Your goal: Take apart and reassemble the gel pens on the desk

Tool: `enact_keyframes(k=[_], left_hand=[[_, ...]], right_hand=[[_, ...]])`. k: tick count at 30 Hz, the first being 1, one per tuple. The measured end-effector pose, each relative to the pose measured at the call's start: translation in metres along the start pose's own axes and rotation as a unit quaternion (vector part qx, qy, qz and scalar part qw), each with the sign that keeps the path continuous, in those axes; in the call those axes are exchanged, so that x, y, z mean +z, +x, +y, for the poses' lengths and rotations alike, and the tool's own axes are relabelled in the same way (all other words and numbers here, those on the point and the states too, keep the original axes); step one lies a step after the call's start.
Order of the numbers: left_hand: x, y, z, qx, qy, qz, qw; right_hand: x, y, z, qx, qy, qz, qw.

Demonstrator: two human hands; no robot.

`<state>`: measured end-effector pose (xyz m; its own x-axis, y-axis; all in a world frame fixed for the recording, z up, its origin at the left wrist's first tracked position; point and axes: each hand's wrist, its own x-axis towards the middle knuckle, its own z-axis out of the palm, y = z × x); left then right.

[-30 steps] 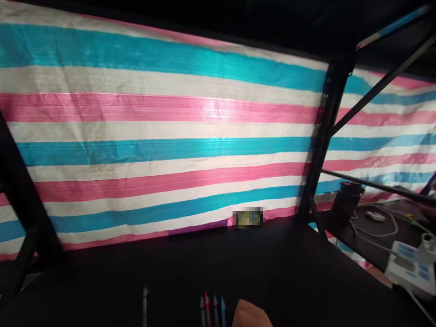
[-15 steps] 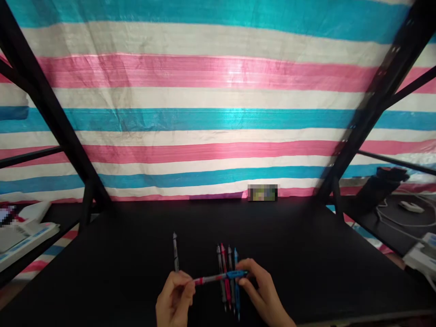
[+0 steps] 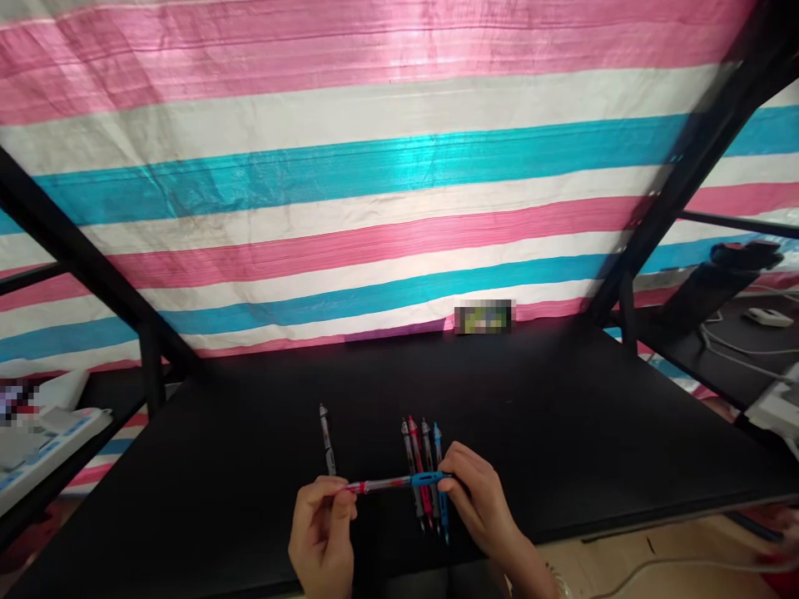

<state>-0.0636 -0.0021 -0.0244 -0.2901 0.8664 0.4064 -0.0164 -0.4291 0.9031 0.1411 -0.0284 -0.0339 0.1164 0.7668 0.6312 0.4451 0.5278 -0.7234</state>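
Both my hands hold one pen [image 3: 393, 482] crosswise just above the black table [image 3: 562, 433]. My left hand [image 3: 323, 532] pinches its red end. My right hand [image 3: 480, 509] pinches its blue grip end. Under the held pen lies a row of several pens [image 3: 424, 445], red, dark and blue, side by side with tips pointing away from me. A single grey pen [image 3: 325, 437] lies apart to the left of that row, just beyond my left hand.
A striped pink, white and blue tarp [image 3: 349, 208] hangs behind the table. Black frame posts [image 3: 687, 175] slant at both sides. White devices and cables [image 3: 767, 399] lie on a side shelf at right; a white box [image 3: 43, 428] sits at left.
The camera has tilted down, bringing the table and both hands into view. A second ago only a part of one hand showed; now both hands hold a pen across the row.
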Motion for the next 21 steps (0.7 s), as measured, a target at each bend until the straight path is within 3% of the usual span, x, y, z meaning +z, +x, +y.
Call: enact_keyframes(k=[3, 8, 12, 17, 21], left_hand=[[0.005, 0.002, -0.001, -0.032, -0.064, 0.002, 0.997], [0.023, 0.002, 0.002, -0.176, -0.168, 0.002, 0.970], [0.031, 0.003, 0.004, -0.209, -0.194, 0.049, 0.957], [0.034, 0.005, 0.011, -0.269, -0.225, 0.031, 0.936], [0.038, 0.009, 0.019, -0.287, -0.220, 0.086, 0.928]], right_hand=[[0.005, 0.001, -0.003, -0.018, 0.004, 0.015, 1.000], [0.006, 0.002, -0.005, -0.028, -0.002, 0.021, 0.999], [0.005, 0.004, -0.006, -0.030, -0.014, 0.016, 0.999], [0.006, 0.003, -0.003, -0.043, -0.024, 0.017, 0.999], [0.007, 0.000, -0.003, -0.048, -0.038, -0.012, 0.998]])
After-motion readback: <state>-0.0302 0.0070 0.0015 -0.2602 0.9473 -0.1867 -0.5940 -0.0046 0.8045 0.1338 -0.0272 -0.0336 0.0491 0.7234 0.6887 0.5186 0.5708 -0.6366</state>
